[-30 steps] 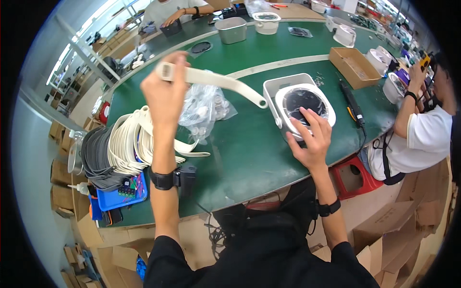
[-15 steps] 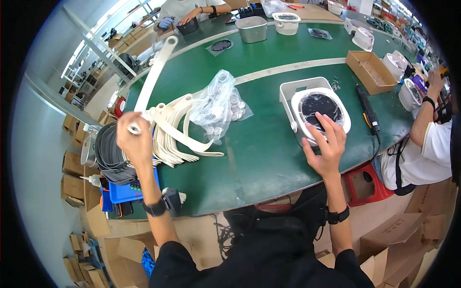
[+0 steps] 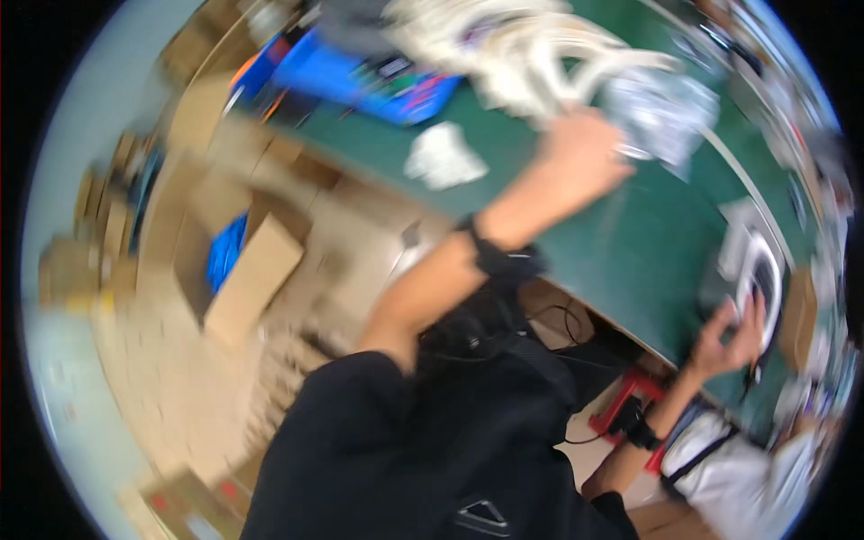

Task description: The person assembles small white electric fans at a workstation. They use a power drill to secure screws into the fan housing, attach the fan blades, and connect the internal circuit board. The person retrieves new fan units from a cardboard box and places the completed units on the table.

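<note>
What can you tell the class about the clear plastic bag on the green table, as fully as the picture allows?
The clear plastic bag looks thin, crumpled and milky; its contents are too blurred to name. It lies on the green table, next to the cream straps. The left hand is close beside it; blur hides whether they touch.

Pretty sure this is an assembly workshop: a big green-topped workbench [image 3: 625,256] runs from 11 to 4 o'clock, with a pile of curved cream straps [image 3: 517,54] near 1 and a shallow blue plastic tray [image 3: 313,70] of small, blurry parts [image 3: 396,79] at 11. There's an open brown cardboard box [image 3: 254,281] at 9 and a white-shirted co-worker [image 3: 747,477] at 4.
</note>
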A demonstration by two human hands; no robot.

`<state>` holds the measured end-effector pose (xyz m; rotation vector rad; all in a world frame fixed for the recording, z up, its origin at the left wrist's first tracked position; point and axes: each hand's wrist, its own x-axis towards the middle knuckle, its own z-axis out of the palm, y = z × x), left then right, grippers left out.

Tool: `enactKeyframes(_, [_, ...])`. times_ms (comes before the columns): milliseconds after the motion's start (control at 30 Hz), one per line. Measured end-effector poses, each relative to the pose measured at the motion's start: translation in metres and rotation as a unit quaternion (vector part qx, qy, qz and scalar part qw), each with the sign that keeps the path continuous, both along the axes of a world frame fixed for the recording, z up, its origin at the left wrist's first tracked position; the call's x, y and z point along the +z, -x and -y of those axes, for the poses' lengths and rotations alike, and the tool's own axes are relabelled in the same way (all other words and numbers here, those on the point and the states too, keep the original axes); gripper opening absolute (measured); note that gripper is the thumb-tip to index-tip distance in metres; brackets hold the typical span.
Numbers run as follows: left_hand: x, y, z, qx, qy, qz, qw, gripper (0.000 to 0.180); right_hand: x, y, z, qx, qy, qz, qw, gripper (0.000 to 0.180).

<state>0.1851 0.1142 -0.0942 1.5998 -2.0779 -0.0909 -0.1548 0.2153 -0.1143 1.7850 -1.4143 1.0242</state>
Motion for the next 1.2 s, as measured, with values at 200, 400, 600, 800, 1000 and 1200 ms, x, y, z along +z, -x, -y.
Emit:
enactKeyframes(200, [-0.02,0.015,0.002,0.131,-0.025,-0.08,0.988,0.037,0.013,0.004,0.006,0.04,0.069,-0.083,0.993,0.025])
enactKeyframes(400, [-0.016,0.011,-0.035,0.103,0.114,-0.166,0.974,0.052,0.005,0.053,0.021,0.019,0.085,-0.139,0.986,0.036])
enactKeyframes(600, [-0.042,0.007,-0.061,0.04,0.161,-0.143,0.976,0.048,-0.002,0.1,0.02,-0.063,0.079,-0.15,0.984,0.032])
enactKeyframes(800, [-0.023,-0.015,-0.029,-0.067,0.106,-0.083,0.989,0.02,0.046,-0.048,0.013,-0.073,-0.09,-0.07,0.991,0.034])
enactKeyframes(1000, [0.021,-0.025,0.024,-0.217,0.125,-0.013,0.968,0.018,0.087,-0.116,0.097,0.156,-0.233,0.153,0.948,0.067])
enactKeyframes(1200, [0.015,-0.031,0.04,-0.182,0.012,0.065,0.981,0.012,0.049,-0.112,0.164,0.146,-0.396,0.113,0.9,0.032])
